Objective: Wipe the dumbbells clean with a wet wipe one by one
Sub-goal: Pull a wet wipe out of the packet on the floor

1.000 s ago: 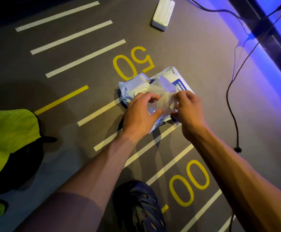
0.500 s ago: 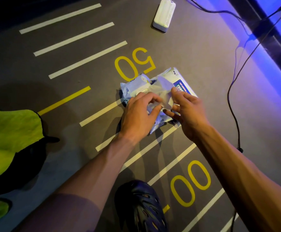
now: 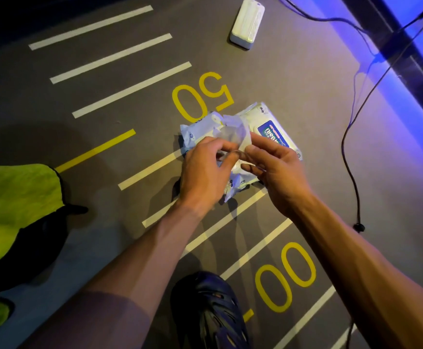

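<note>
Pack of wet wipes (image 3: 263,127) on the grey floor (image 3: 293,79), left hand (image 3: 205,172) and right hand (image 3: 275,167) just above it, both pinching a wipe (image 3: 235,133) between them

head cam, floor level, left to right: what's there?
Green bag → left hand → wipe pinched between both hands → right hand, over the wipe pack → black cable. No dumbbell in view.

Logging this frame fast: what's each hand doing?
Left hand: pinching the wet wipe above the wipes pack.
Right hand: pinching the same wipe's edge.
</note>
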Action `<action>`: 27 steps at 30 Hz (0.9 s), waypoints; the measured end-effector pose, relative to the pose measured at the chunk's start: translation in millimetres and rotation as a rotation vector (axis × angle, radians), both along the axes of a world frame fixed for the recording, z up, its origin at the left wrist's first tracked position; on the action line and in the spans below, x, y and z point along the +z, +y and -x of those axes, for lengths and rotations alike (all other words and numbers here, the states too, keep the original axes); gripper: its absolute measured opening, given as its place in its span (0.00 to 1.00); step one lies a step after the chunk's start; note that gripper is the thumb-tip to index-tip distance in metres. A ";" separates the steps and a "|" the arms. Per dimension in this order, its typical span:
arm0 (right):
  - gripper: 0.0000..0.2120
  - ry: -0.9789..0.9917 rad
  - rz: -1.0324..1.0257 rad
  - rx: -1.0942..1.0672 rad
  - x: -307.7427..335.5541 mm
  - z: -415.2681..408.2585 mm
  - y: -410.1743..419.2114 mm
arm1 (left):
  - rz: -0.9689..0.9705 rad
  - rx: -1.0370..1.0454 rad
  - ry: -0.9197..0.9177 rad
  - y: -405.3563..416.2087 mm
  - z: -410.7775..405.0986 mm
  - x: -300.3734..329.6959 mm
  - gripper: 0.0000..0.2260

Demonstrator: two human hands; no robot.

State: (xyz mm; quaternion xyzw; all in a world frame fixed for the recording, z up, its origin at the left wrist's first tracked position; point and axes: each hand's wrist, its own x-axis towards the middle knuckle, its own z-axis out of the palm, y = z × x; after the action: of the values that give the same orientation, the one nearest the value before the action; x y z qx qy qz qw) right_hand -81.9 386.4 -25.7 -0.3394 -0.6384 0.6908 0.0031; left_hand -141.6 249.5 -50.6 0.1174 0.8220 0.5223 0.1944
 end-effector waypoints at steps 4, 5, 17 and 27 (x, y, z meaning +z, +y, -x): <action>0.08 0.002 -0.137 -0.032 -2.1 -0.7 4.6 | -0.058 0.048 -0.107 -4.9 6.3 3.2 0.06; 0.07 0.001 -0.151 -0.044 -1.8 0.0 4.9 | -0.065 0.064 -0.129 -5.5 7.7 4.4 0.07; 0.07 -0.014 -0.205 -0.080 -8.2 0.0 4.8 | -0.179 0.114 -0.304 -15.8 5.9 -2.3 0.12; 0.11 -0.173 -0.494 -0.040 -23.9 -18.3 9.0 | -0.406 0.424 -0.207 -14.9 24.0 20.4 0.11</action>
State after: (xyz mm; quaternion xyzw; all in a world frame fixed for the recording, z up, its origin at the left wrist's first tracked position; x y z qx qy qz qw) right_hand -63.6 395.3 -49.6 -0.3987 -0.7786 0.4824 0.0452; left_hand -165.6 234.6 -30.2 -0.0738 0.6828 0.7140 0.1364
